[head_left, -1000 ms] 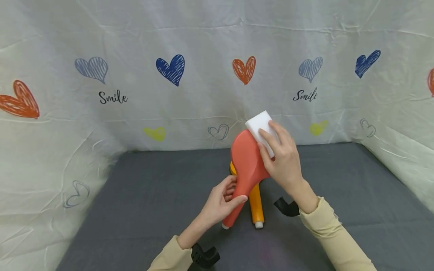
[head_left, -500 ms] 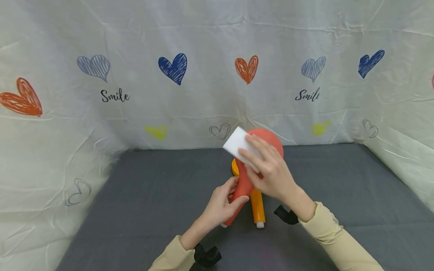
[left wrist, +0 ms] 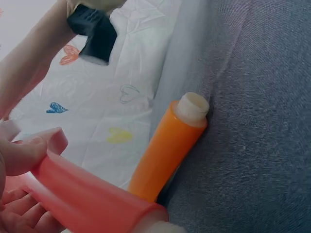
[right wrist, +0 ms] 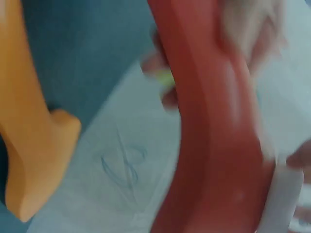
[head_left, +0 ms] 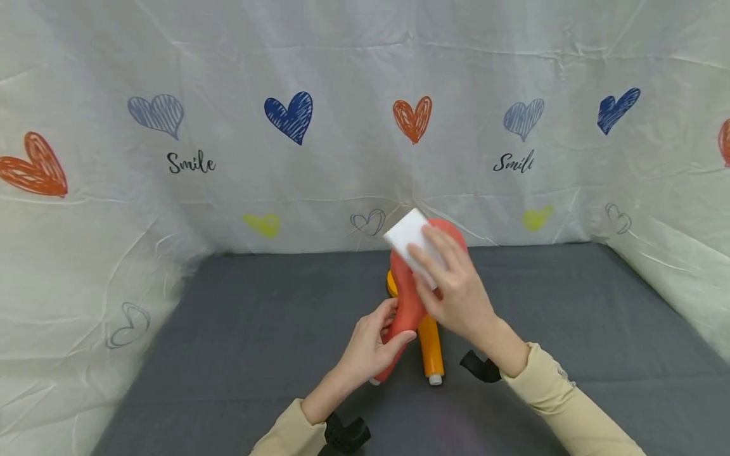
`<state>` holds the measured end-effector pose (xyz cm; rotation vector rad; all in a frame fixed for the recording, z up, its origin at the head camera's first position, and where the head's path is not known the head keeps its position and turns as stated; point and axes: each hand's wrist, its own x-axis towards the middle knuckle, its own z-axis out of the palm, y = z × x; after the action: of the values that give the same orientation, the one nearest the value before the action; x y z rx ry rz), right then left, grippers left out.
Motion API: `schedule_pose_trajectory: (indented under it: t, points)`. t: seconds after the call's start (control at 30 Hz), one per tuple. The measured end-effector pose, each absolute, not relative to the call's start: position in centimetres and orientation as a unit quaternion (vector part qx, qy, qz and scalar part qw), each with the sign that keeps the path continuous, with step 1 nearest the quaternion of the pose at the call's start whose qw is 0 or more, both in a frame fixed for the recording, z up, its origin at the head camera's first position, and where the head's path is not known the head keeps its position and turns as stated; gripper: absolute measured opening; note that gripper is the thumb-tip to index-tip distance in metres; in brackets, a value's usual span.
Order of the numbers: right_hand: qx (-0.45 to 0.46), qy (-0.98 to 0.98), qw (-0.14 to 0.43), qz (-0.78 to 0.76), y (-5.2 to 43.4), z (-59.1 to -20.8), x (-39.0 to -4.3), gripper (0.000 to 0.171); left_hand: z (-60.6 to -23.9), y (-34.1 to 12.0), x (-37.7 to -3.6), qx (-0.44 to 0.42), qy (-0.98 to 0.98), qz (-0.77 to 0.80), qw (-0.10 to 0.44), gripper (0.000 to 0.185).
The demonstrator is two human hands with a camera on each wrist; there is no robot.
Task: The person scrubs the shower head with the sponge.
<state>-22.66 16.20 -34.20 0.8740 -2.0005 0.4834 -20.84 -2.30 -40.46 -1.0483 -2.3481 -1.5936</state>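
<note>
Nearest the camera: two beige sleeves (head_left: 564, 402), entering from the lower edge. A black strap-like piece sits at each wrist, one at the left wrist (head_left: 346, 437), the other at the right (head_left: 481, 367).

Left hand (head_left: 367, 348): grips the narrow handle of a red paddle-shaped object (head_left: 409, 304), thumb across the top, fingers curled beneath. A pale end cap (head_left: 374, 382) shows below the grip. The handle slants down toward the left hand's side; the broad round head points up and away. The red object is held above the dark grey cloth (head_left: 256, 329).

Orange object (head_left: 431, 348): similar handle with a white end (head_left: 435, 380), lies on the cloth behind the red one, partly hidden by it. Its rounded part shows just left of the red handle.

Right hand (head_left: 459, 291): holds a white block (head_left: 415, 237) between thumb and fingers, over the red object's head. In the right wrist view the block lies against the red object's side; the area is blurred there.

Far side: a pale, creased backdrop (head_left: 342, 177) rises behind the cloth, printed with blue, orange, yellow and outlined hearts (head_left: 289, 118) and the word "Smile" (head_left: 191, 162), twice.
</note>
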Motion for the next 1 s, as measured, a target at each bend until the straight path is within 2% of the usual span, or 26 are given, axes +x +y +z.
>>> schedule_pose_trajectory:
  t: [0.13,0.23,0.43,0.53,0.63,0.77,1.0]
  points:
    - [0.431,-0.795,0.407,0.128,15.0,-35.1,-21.8,0.037,-40.6,-2.3,-20.8,-0.339,-0.767,-0.544,0.04,0.044]
    - [0.44,-0.79,0.406,0.133,15.4,-35.1,-22.0,0.035,-40.5,-2.3,-20.8,-0.333,-0.757,-0.562,0.01,0.045]
    - [0.327,-0.794,0.453,0.24,18.4,-34.1,-23.7,0.035,-40.3,-2.2,-20.8,-0.336,-0.734,-0.589,-0.04,0.047]
    - [0.263,-0.799,0.454,0.293,19.6,-34.0,-24.3,0.038,-40.3,-2.3,-20.8,-0.34,-0.73,-0.591,-0.04,0.047]
    - [0.25,-0.799,0.452,0.308,19.7,-34.3,-24.1,0.04,-39.4,-2.4,-20.3,-0.338,-0.731,-0.591,-0.039,0.046]
    - [0.302,-0.793,0.455,0.271,18.3,-35.6,-22.9,0.035,-38.7,-2.4,-19.9,-0.337,-0.727,-0.597,-0.035,0.044]
    - [0.443,-0.765,0.436,0.17,15.4,-37.2,-20.7,0.033,-40.9,-2.3,-20.9,-0.342,-0.709,-0.617,-0.015,0.043]
